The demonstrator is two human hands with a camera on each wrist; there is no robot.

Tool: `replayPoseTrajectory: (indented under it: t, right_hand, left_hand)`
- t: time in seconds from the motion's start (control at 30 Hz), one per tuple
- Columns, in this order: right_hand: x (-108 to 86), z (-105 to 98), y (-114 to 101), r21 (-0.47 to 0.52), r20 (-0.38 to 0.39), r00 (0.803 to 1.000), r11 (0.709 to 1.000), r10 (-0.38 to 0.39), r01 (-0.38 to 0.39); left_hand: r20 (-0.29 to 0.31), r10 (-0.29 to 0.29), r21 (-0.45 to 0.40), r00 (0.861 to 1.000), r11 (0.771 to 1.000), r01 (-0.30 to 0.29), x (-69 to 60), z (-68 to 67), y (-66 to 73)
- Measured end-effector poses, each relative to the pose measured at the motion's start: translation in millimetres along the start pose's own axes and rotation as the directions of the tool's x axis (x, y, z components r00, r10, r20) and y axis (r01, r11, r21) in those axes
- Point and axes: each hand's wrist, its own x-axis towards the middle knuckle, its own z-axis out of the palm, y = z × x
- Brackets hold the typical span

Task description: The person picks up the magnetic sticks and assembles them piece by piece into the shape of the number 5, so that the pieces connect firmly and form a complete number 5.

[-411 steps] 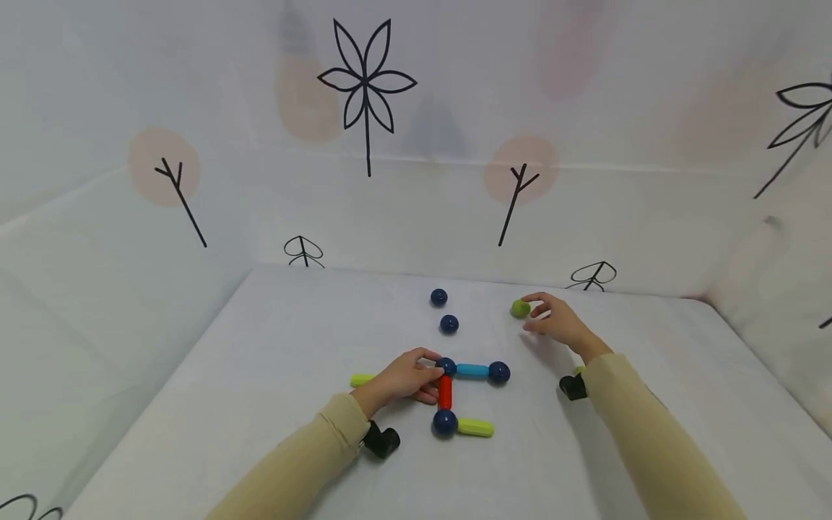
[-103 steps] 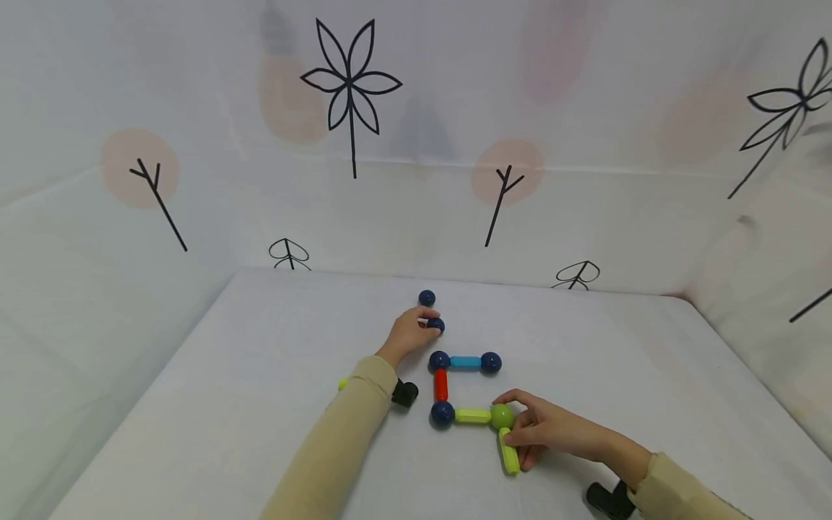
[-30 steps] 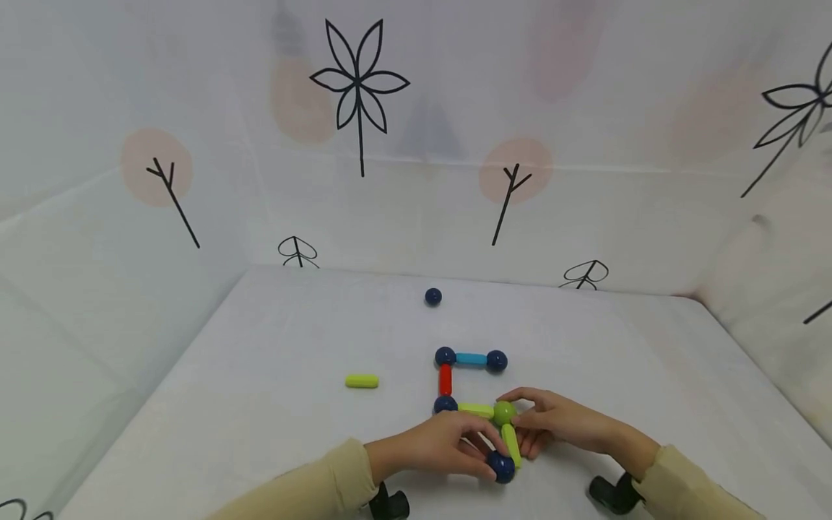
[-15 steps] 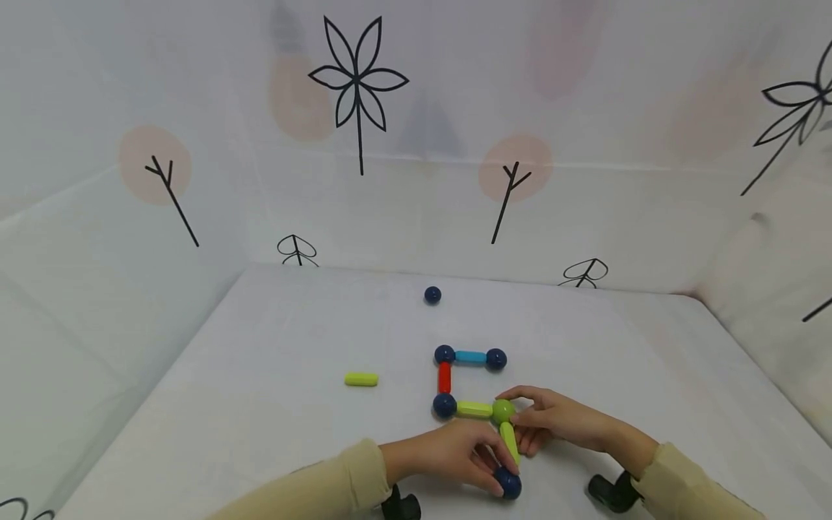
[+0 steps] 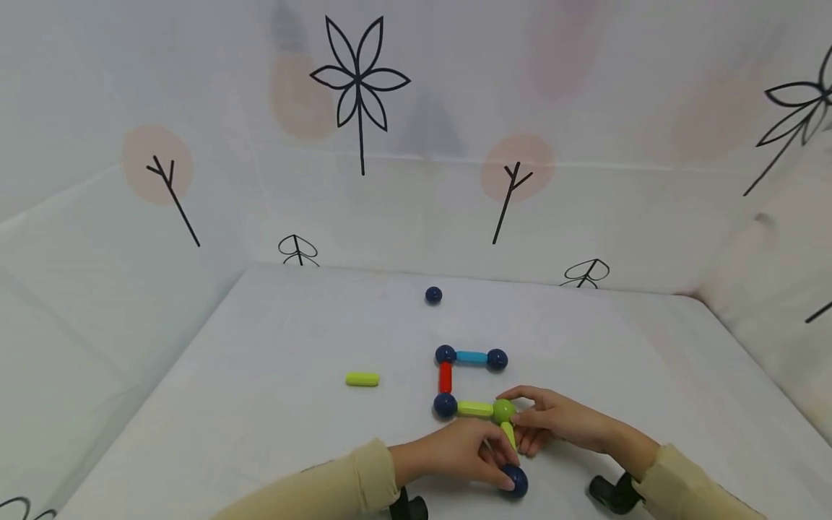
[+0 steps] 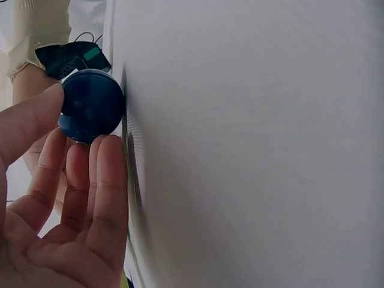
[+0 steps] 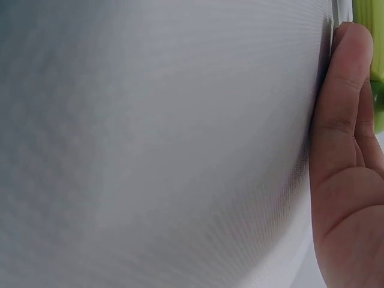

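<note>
My left hand (image 5: 455,453) pinches a dark blue ball (image 5: 518,482) between thumb and fingers. In the left wrist view that ball (image 6: 93,107) sits at the fingertips, close to the table surface. My right hand (image 5: 565,420) grips a green ball (image 5: 503,410) with thumb and index finger. From the green ball a yellow-green rod (image 5: 508,435) points toward me, its near end hidden behind the left hand's fingers. Whether rod and held blue ball touch is hidden. Another yellow-green rod (image 5: 475,409) joins the green ball to a dark blue corner ball (image 5: 445,405).
A red rod (image 5: 445,378) runs from that corner to another blue ball (image 5: 445,354), then a light blue rod (image 5: 471,357) to a blue end ball (image 5: 497,360). A loose yellow-green rod (image 5: 362,379) lies left; a loose blue ball (image 5: 433,295) lies far back.
Earlier, the right hand brought the green ball to the chain and the left took a blue ball from the back. Over the last second, the left hand moved slightly right and nearer with it.
</note>
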Motion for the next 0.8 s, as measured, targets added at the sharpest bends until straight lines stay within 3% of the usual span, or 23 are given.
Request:
replayPoseTrajectory:
  t: [0.23, 0.53, 0.8]
  right_hand:
    - [1.1, 0.0, 0.2, -0.017, -0.009, 1.0, 1.0, 0.007, -0.007]
    - [2.5, 0.8, 0.4, -0.026, -0.03, 0.999, 0.999, 0.02, -0.021]
    - [3.4, 1.5, -0.6, -0.032, -0.039, 0.999, 0.999, 0.032, -0.033]
  left_hand:
    - [-0.009, 0.024, 0.006, 1.0, 1.0, -0.024, -7.0, -7.7, -2.8]
    - [-0.06, 0.052, 0.018, 0.997, 0.999, -0.051, -23.8, -30.6, -5.4]
    - [-0.193, 0.05, 0.062, 0.98, 0.997, -0.039, -43.6, -53.2, -6.9]
